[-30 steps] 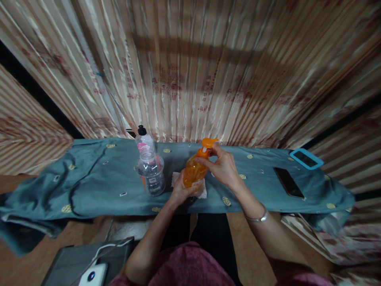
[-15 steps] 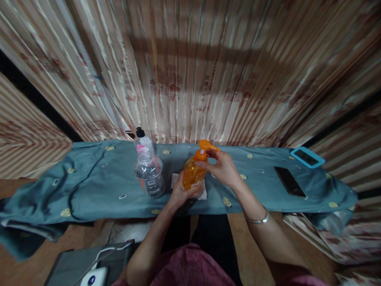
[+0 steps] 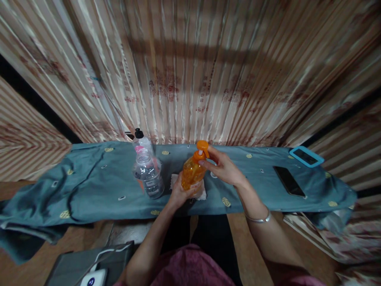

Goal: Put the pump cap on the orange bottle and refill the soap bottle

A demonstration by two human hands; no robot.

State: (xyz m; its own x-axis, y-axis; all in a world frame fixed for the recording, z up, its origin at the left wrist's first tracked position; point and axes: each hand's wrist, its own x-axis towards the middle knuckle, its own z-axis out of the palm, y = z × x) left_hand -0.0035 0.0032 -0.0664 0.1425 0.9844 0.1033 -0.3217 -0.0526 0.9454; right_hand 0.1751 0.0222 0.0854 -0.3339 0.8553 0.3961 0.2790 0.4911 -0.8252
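An orange pump bottle (image 3: 193, 174) is held by both hands above the near middle part of the tabletop (image 3: 98, 182), and it is tilted, with its top leaning to the right; its lower body is grasped by the left hand (image 3: 180, 193), with the fingers wrapped around it; its collar (image 3: 199, 156) is pinched between the thumb and the fingers of the right hand (image 3: 222, 166), just below the pump head (image 3: 203, 145); the spout is pointed down toward the right, close to the fingers of this hand. Under the bottle a white cloth (image 3: 202, 194) is laid; whether it is touched by the base cannot be told, because the base is hidden by the left hand.

To the left of the bottle, well apart from it, a clear plastic vessel (image 3: 153, 184) is placed upright; just behind it a clear bottle with a black cap (image 3: 145, 143) is seen, partly covered from view. On the right side a dark phone (image 3: 288, 181) is laid flat, and near it, farther back, a blue-framed device (image 3: 306, 156) is found; a silver bracelet (image 3: 259, 219) is worn on the right wrist; behind everything a striped curtain (image 3: 178, 51) is hung.
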